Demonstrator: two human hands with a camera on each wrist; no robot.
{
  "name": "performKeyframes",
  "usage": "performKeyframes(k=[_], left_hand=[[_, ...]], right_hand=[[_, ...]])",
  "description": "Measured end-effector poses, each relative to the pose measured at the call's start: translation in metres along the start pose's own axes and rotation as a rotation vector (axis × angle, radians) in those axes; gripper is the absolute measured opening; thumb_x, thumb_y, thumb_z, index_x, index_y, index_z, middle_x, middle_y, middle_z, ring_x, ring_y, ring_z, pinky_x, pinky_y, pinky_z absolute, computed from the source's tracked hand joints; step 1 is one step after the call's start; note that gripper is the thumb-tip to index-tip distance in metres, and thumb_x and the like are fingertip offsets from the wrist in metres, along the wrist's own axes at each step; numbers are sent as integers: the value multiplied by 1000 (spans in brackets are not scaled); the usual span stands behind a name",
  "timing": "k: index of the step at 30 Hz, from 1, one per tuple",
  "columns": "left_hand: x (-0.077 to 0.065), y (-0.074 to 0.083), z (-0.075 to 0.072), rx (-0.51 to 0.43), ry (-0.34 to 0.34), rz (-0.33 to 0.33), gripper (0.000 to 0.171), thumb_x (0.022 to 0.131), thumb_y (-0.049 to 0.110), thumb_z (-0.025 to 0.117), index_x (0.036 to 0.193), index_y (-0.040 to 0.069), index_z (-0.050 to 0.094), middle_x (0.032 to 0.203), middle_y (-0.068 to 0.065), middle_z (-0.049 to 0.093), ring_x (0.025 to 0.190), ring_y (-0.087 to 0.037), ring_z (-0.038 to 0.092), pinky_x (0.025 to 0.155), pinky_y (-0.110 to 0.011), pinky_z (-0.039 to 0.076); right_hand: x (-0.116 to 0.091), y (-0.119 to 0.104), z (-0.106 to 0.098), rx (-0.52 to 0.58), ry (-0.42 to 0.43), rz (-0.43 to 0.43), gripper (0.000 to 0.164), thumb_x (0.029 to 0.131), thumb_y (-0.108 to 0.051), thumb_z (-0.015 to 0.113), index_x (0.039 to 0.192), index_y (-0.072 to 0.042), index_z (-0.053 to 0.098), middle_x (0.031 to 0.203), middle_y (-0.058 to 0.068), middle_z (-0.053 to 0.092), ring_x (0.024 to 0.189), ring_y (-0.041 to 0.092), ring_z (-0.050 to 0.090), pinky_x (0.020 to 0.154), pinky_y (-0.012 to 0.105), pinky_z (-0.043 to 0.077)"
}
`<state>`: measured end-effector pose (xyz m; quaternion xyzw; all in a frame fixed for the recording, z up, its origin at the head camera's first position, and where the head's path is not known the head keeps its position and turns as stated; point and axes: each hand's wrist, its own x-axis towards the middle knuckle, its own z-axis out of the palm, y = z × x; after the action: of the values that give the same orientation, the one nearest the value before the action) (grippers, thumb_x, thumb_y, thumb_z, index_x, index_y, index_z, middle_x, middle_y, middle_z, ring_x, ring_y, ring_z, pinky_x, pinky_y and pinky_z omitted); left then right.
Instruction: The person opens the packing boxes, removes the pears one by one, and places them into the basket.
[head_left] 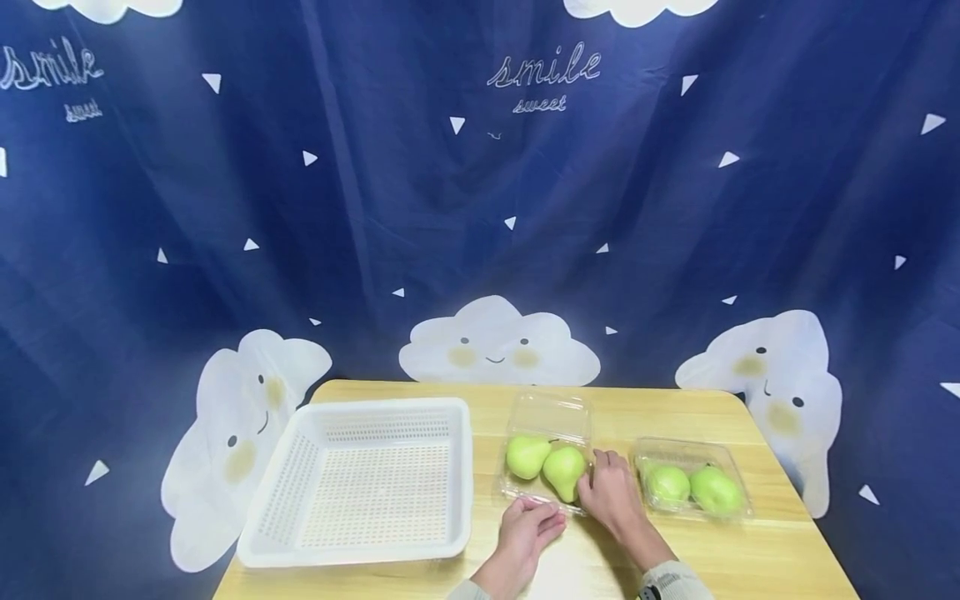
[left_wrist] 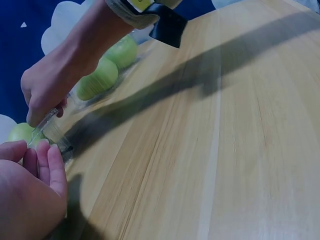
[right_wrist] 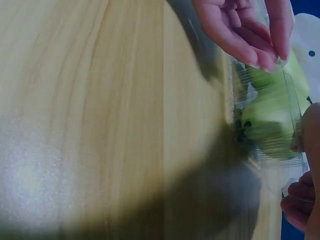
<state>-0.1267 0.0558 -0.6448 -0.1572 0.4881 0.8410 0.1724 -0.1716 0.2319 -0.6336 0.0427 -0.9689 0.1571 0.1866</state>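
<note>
A clear plastic clamshell container [head_left: 513, 490] lies with its lid [head_left: 551, 414] folded back, away from me. Inside sit two green pears, one at the left [head_left: 527, 457] and one at the right [head_left: 566, 472]. My left hand [head_left: 522, 533] pinches the container's near rim between thumb and fingers, as the left wrist view also shows. At the container's right side, my right hand [head_left: 613, 493] grips the edge with curled fingers, its thumb close to the right pear. In the right wrist view, green pears [right_wrist: 272, 117] show through the ribbed clear wall.
To the right stands a second clear container [head_left: 678, 450] holding two green pears [head_left: 714, 490]. A white perforated plastic basket [head_left: 463, 492] takes up the left of the wooden table [head_left: 780, 542]. Behind the table hangs a blue curtain [head_left: 420, 208] with clouds.
</note>
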Motion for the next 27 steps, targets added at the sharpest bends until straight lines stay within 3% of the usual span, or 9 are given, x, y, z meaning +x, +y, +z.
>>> performKeyframes(k=[6,15,22,27], left_hand=[[2,-3,-1,76,11,-8,25,92,10,74,102,2,52,100,-14,72,87,-19,73,92,-39,66],[1,-3,-1,117,20,-7,27,92,13,74,105,-1,54,95,-14,71,82,-18,72,85,-36,67],[-3,1,-2,168,-37,-24,25,95,14,69,108,-2,54,92,-11,70,79,-18,72,82,-35,67],[-7,5,-5,261,-112,-38,25,97,12,65,112,-6,56,94,-13,71,78,-17,73,80,-36,68]], right_hand=[[1,3,-2,-52,29,-47,35,81,-18,70,100,11,68,91,25,69,81,39,66,76,53,60],[6,5,-10,-115,-40,-92,30,83,-24,73,90,4,65,77,13,60,68,27,56,63,44,56],[7,7,-13,-141,-53,-126,29,83,-25,74,86,2,62,74,10,56,65,24,51,60,39,53],[7,8,-10,-163,-47,-119,30,83,-28,72,86,-1,61,75,11,56,69,27,52,63,39,48]])
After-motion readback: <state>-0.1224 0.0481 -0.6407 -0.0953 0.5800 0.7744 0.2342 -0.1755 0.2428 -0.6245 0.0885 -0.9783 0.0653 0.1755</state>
